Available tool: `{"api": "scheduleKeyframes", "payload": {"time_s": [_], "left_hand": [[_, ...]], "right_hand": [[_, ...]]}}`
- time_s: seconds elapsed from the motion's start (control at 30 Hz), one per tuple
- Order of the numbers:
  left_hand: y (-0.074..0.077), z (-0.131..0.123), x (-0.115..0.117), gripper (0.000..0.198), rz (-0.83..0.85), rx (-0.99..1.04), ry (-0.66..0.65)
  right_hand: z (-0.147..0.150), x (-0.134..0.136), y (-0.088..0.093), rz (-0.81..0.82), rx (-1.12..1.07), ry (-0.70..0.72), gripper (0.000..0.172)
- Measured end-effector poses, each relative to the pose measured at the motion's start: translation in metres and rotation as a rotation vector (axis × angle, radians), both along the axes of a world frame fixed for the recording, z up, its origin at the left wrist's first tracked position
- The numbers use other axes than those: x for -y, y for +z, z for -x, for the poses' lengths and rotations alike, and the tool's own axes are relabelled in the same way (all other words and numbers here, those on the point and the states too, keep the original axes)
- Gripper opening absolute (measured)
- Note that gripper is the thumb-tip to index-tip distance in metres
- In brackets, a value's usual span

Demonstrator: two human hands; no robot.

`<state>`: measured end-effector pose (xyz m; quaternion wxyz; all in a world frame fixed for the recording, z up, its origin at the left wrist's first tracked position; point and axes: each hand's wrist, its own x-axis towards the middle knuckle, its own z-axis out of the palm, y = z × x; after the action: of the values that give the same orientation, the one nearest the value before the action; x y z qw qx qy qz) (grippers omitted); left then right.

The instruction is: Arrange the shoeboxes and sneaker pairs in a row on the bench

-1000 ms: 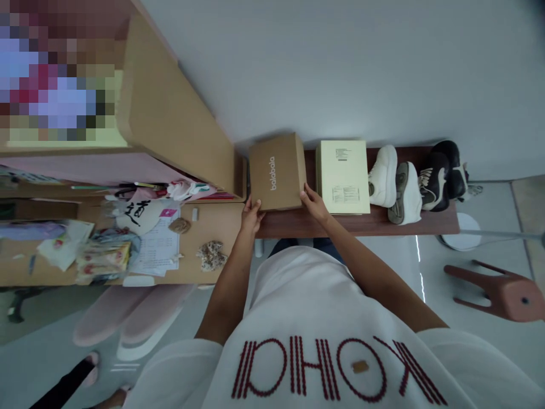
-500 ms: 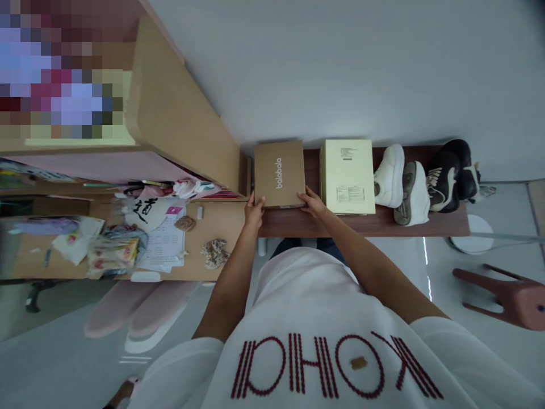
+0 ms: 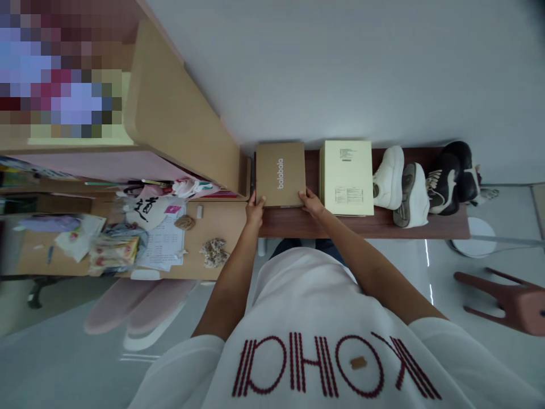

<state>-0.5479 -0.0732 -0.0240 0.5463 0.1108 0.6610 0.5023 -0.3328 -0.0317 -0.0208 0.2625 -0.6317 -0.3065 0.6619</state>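
A brown shoebox (image 3: 272, 176) with white "balabala" lettering sits at the left end of a dark wooden bench (image 3: 281, 227), against the wall. My left hand (image 3: 255, 209) grips its near left corner, thumb on the lid and fingers along the side. At the near right corner, my right hand (image 3: 311, 203) holds the box the same way. A pale yellow box (image 3: 347, 176) with printed labels stands to the right, a narrow gap away from the brown one. The undersides of both boxes are hidden.
White sneakers (image 3: 389, 176), a grey-and-white shoe (image 3: 411, 196) and black shoes (image 3: 445, 182) line the bench's right part. A wooden desk panel (image 3: 187, 108) rises at left, beside a cluttered desk (image 3: 238, 227). A reddish stool (image 3: 519, 301) and a pink-cushioned chair (image 3: 119, 307) stand on the floor.
The view has shifted very slightly. Both hands keep their hold on the brown shoebox, which has moved marginally to the right relative to the pale yellow box.
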Motion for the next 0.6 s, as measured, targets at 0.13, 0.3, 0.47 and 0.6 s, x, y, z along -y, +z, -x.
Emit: {"api": "scheduleKeyframes", "payload": {"time_s": [0.13,0.3,0.47,0.6], "left_hand": [[0.011,0.002,-0.004,0.087,-0.039,-0.067,-0.007],[0.031,-0.003,-0.01,0.076,-0.117,-0.259,0.0],[0.044,-0.059,-0.021,0.063,-0.295,-0.338,-0.186],[0.034,-0.126,-0.029,0.058,-0.304,-0.36,-0.421]], "right_hand": [[-0.012,0.001,0.008,-0.149,0.138,0.07,0.088],[-0.059,0.009,0.023,-0.237,0.195,0.043,0.083],[-0.123,0.006,0.031,-0.283,0.25,-0.078,0.073],[-0.168,-0.001,0.028,-0.333,0.348,-0.121,0.071]]}}
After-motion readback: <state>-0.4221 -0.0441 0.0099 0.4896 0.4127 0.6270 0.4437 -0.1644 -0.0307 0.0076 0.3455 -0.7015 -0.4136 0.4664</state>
